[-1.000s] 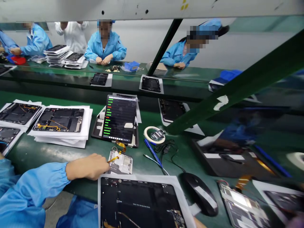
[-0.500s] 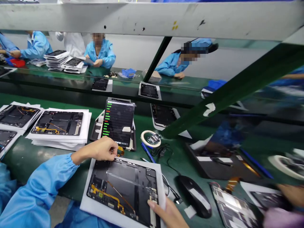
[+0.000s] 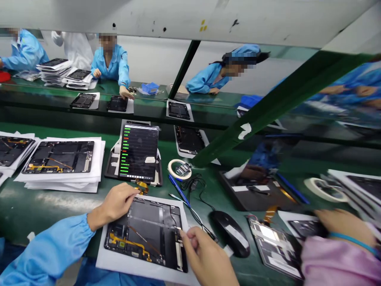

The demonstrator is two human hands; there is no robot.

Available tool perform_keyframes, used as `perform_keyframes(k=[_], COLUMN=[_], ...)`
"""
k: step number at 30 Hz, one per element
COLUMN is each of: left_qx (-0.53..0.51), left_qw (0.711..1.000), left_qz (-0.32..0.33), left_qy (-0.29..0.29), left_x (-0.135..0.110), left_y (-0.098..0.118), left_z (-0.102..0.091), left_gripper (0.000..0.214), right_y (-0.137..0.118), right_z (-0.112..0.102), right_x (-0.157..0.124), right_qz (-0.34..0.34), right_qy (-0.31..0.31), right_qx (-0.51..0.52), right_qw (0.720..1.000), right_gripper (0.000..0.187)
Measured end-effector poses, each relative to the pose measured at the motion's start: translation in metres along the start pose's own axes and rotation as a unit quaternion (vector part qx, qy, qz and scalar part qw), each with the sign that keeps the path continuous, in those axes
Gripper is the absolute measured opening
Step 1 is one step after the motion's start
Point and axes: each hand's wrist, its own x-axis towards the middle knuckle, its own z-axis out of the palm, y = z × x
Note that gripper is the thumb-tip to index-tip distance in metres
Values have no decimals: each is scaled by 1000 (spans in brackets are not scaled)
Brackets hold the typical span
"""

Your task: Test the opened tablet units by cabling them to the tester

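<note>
An opened black tablet housing (image 3: 149, 228) with orange flex cables inside lies on a white foam sheet (image 3: 102, 258) in front of me. My left hand (image 3: 117, 202) is at its top left edge, thumb and forefinger pinched at a gold ribbon cable (image 3: 143, 188). That cable hangs below a lit tablet screen (image 3: 139, 151) with green and red text lines, propped upright behind. My right hand (image 3: 208, 256) is at the housing's right side, thumb tip by the small circuit board (image 3: 178, 234). Its fingers are curled, and what they grip, if anything, is hidden.
Stacked housings on white sheets (image 3: 61, 157) stand left. To the right are a tape roll (image 3: 179, 170), a blue pen (image 3: 178, 188), cables, a black mouse (image 3: 229, 233) and a bare screen assembly (image 3: 274, 246). A pink-sleeved co-worker's hand (image 3: 347, 226) is far right. A green post (image 3: 253, 119) slants across.
My right hand has shifted from holding the housing's right edge to the board, fingers now curled. The view has turned slightly right. Across the bench, a co-worker's hand now reaches down to a housing.
</note>
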Motion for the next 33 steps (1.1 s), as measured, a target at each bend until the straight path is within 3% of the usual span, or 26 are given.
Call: perform_keyframes(k=[5,14,17,20,22,24,26,29,33], left_qx=[66,46,31,-11,-46,-73,-93,-112,-79], left_qw=[996,998,998,999,993,982,968,949,939], left_qz=[58,35,32,-15,-63,-91,-96,-79,-72], left_qy=[27,-27,-36,-51,-88,-150,-214,-284,-327], left_x=[-11,-12,-10,-5,0,5,9,11,10], left_y=[-8,-13,-11,-4,2,6,8,8,6], left_z=[19,21,20,13,5,-6,-17,-29,-35], left_gripper=[24,27,28,27,26,25,22,20,22], right_y=[-5,1,0,-17,-37,-58,-76,-90,-91], right_z=[18,20,18,13,12,14,19,30,39], right_x=[3,6,6,13,24,38,52,65,68], right_qz=[42,72,47,-35,-120,-195,-235,-250,-238], right_qy=[-25,-55,-9,36,-7,-88,-154,-201,-216], right_qx=[-102,-112,-125,-65,19,79,98,91,101], right_qw=[994,990,991,997,993,974,955,943,941], right_gripper=[32,30,28,26,22,15,8,7,6])
